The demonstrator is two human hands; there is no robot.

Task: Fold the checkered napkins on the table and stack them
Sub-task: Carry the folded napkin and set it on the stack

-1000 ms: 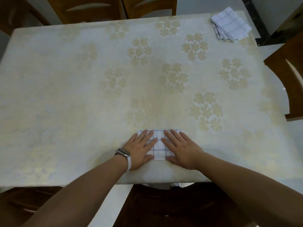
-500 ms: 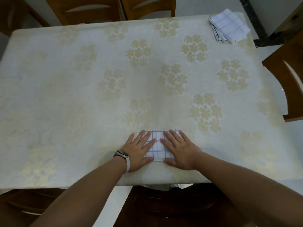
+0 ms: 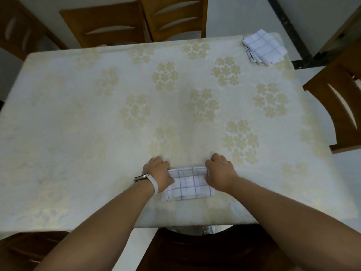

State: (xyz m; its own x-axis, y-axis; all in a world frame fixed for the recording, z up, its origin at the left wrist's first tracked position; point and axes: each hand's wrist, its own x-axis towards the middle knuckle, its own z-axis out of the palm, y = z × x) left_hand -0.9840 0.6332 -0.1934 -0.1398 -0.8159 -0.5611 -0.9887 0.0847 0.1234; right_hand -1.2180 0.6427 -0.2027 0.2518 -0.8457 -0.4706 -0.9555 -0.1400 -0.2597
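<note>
A white napkin with blue checks [image 3: 188,183] lies folded into a small rectangle near the table's front edge. My left hand [image 3: 158,172], with a watch on its wrist, grips the napkin's far left corner with curled fingers. My right hand [image 3: 219,173] grips the far right corner the same way. The far edge of the napkin is lifted slightly between the two hands. A stack of folded checkered napkins [image 3: 263,47] sits at the table's far right corner.
The table [image 3: 97,114] wears a cream cloth with pale flower clusters. Two wooden chairs [image 3: 136,22] stand at the far side and another chair [image 3: 338,106] at the right. A dark chair seat [image 3: 195,251] shows below the front edge.
Both hands were pressing flat on the napkin. They have since slid apart to its far corners and curled round them, uncovering the napkin's middle. The camera view has tilted up a little.
</note>
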